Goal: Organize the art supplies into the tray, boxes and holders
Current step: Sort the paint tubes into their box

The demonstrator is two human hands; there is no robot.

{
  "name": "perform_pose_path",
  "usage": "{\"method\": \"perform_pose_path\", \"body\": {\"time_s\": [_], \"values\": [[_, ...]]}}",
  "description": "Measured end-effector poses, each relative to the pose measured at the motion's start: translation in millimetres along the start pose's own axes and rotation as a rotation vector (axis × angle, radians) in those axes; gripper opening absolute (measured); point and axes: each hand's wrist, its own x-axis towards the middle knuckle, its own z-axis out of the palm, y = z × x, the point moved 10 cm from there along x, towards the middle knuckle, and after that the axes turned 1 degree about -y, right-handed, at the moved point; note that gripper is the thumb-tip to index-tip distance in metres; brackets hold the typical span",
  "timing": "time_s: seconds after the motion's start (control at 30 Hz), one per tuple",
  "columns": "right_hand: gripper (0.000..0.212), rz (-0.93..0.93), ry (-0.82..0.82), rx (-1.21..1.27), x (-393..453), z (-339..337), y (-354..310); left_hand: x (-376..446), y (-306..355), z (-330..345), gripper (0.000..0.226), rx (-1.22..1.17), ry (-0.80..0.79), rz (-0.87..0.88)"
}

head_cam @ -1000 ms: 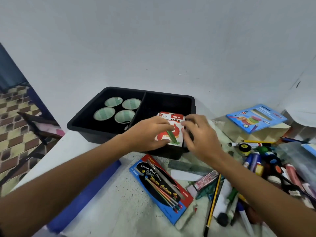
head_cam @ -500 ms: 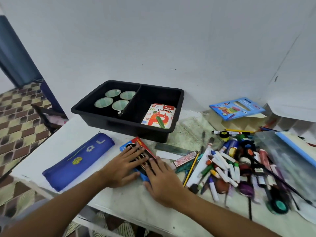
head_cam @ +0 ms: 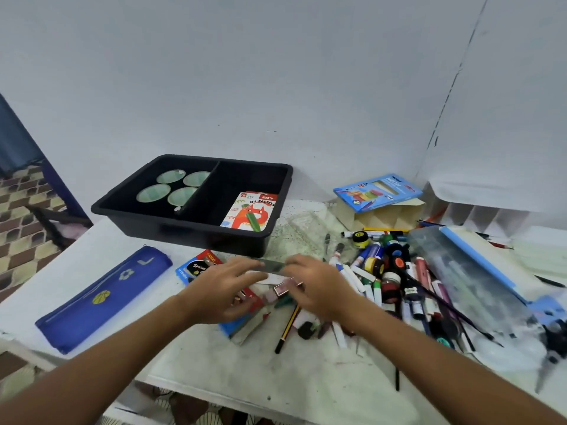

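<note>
A black two-part tray [head_cam: 190, 231] stands at the back of the white table. Its left part holds several green-lined round cups [head_cam: 153, 193]; its right part holds an oil pastels box [head_cam: 250, 211]. In front of the tray lies a blue and red colour pencil box [head_cam: 199, 266]. My left hand [head_cam: 224, 289] hovers over it with fingers stretched out. My right hand [head_cam: 319, 286] is beside it, fingers over a clear ruler [head_cam: 270, 265] and a small pink box [head_cam: 283, 289]. Blur hides whether the right hand holds anything.
A blue pencil case [head_cam: 104, 297] lies at the left edge. A heap of markers, paint tubes and jars [head_cam: 383, 271] fills the right side, beside a clear folder [head_cam: 466, 265]. A blue neon box [head_cam: 377, 191] rests on a cardboard holder [head_cam: 383, 217]. A yellow-black pencil [head_cam: 287, 328] lies near me.
Both hands left the oil pastels box in the tray, came down flat on the colour pencil box, and have now shifted right and up toward the ruler and small pink box.
</note>
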Motion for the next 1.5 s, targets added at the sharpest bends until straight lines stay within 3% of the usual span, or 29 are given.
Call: {"method": "perform_pose_path", "body": {"time_s": [0.1,0.27,0.4,0.6,0.7,0.87,0.97,1.1,1.3,1.5], "values": [[0.029,0.251,0.062,-0.052,-6.3,-32.2,68.3,44.6,22.0,13.2,0.041,-0.067,0.011,0.039],[0.052,0.566,-0.030,-0.194,-9.0,-39.0,138.7,115.9,8.0,49.6,0.065,-0.299,-0.086,-0.234],[0.066,0.634,-0.140,-0.266,-3.5,-23.8,143.9,142.6,-14.3,81.6,0.072,-0.345,-0.246,-0.358],[0.063,0.672,-0.234,-0.221,-7.8,-10.8,152.8,149.6,-25.1,107.9,0.070,-0.192,-0.432,-0.232],[0.059,0.737,-0.180,-0.079,-12.5,-14.4,162.1,148.2,-30.3,117.3,0.072,-0.163,-0.460,-0.215],[0.059,0.787,-0.043,0.201,-22.7,-24.8,176.3,155.0,-31.8,106.9,0.072,-0.094,-0.324,-0.155],[0.036,0.770,0.063,0.409,-28.9,-44.3,179.6,162.8,-24.2,83.5,0.070,-0.053,-0.148,-0.074],[0.014,0.793,0.153,0.674,-46.3,-72.6,187.0,170.5,-1.7,49.7,0.087,0.093,0.094,0.073],[0.037,0.929,0.123,1.061,-79.7,-78.8,197.6,179.5,24.2,23.3,0.113,0.287,0.187,0.143],[0.061,0.930,0.081,1.044,-98.0,-77.1,189.6,171.6,45.3,7.7,0.103,0.344,0.216,0.164]]}}
